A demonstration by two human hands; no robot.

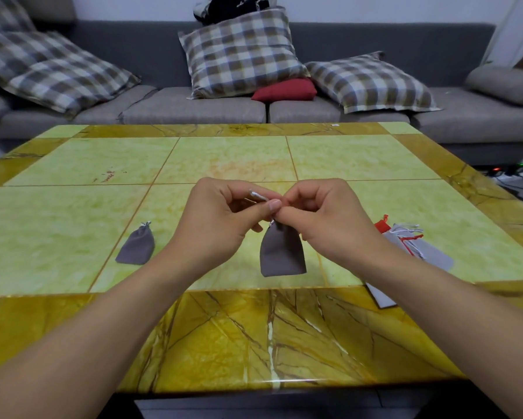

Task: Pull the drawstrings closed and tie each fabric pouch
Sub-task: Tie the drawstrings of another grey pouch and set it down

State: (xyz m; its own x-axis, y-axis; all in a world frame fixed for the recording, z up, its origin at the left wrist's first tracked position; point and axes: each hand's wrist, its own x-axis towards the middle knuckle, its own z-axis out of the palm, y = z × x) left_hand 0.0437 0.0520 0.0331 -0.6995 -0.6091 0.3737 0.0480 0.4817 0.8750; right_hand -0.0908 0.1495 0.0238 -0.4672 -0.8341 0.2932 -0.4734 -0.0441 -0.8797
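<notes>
Held pouch: the grey pouch (282, 254) hangs above the desk (230, 158), its neck gathered just under the two hands and its bottom edge clear of the tiles.
Left hand: the left hand (224, 219) has its grip narrow, thumb and fingers pinching the silver drawstring (258, 195), whose short end pokes up above the held pouch.
Right hand: the right hand (327, 213) is curled, its fingertips pinched at the cord just above the held pouch's neck; its thumb touches the left thumb.
Risk, slip: the cord looks thin and slick, so it may slide out of either pinch and let the neck loosen before a knot sets.
Risk, drop: the held pouch hangs only by its string; releasing both ends at once would likely let it fall to the desk.
Risk, knot: the fingers hide the crossing, so whether a loop is formed cannot be told; a half-made knot could pull free.
Finished pouch: a second grey pouch (137, 245) lies left of the held pouch, neck cinched.
Waiting pile: right of the held pouch, partly under the right wrist, lie a red pouch (382, 225) and pale grey pouches (432, 255) with loose white cords.
In the way: nothing lies under the held pouch; the right forearm covers part of the pile.
Beyond: a grey sofa (193, 110) with checked cushions stands behind the held pouch.
</notes>
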